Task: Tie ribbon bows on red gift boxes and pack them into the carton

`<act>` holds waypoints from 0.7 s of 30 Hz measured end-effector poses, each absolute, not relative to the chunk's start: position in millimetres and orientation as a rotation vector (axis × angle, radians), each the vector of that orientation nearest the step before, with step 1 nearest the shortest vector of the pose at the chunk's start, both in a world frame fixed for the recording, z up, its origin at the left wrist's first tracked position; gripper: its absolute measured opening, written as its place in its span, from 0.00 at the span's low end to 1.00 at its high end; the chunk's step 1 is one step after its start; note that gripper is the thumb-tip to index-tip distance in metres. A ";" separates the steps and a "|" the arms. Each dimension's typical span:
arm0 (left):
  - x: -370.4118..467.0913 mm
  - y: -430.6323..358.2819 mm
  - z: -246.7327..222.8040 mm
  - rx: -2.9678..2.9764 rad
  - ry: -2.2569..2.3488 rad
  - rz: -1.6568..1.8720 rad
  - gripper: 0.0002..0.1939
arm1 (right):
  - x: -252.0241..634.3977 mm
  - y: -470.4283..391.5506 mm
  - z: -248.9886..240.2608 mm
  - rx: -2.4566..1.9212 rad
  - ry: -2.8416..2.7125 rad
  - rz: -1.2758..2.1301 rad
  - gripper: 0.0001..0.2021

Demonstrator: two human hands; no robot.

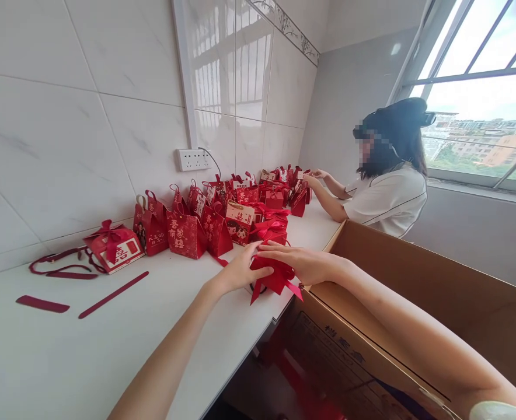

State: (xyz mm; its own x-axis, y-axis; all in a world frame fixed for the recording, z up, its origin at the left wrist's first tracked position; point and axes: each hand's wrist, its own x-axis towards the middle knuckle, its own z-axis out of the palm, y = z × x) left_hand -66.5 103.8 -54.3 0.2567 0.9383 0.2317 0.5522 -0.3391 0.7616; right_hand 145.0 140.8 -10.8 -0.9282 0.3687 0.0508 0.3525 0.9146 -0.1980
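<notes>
The left hand (243,267), half-curled, and right hand (314,265), fingers extended, touched the red ribboned box (279,279) between them; firm grip could not be confirmed. Its shape appeared complete. Formed gift boxes (184,238) stood beyond the hands; loose strips (43,304) lay unattached, left of the left hand.

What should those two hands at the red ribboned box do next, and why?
Probably slide the red box gently back toward the other red boxes. The left hand and right hand are both at it, and it sits near the edge of the white counter, so moving it inward would seem safer.
</notes>
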 end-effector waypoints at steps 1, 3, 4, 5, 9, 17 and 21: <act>-62.8 107.0 -62.1 1.953 1.335 0.948 0.34 | 146.1 139.7 -14.2 -0.629 -2.942 0.228 0.43; -57.7 110.5 -73.5 1.892 1.370 0.984 0.34 | 151.3 136.1 -22.2 -0.805 -2.766 0.102 0.38; -56.3 111.0 -76.9 1.871 1.394 0.994 0.34 | 154.9 133.4 -26.2 -0.905 -2.649 0.059 0.34; -55.4 111.0 -78.9 1.856 1.411 0.994 0.35 | 158.6 130.2 -29.7 -1.009 -2.537 0.049 0.30; -53.3 108.6 -77.0 1.861 1.418 0.983 0.40 | 167.6 113.6 -33.2 -1.376 -2.363 0.264 0.23; -47.9 103.2 -68.1 1.898 1.521 0.997 0.30 | 148.6 98.4 -37.4 -1.532 -2.064 0.804 0.18; -45.5 102.6 -70.8 1.884 1.615 1.064 0.30 | 134.6 105.1 -67.7 -1.430 -1.665 0.874 0.17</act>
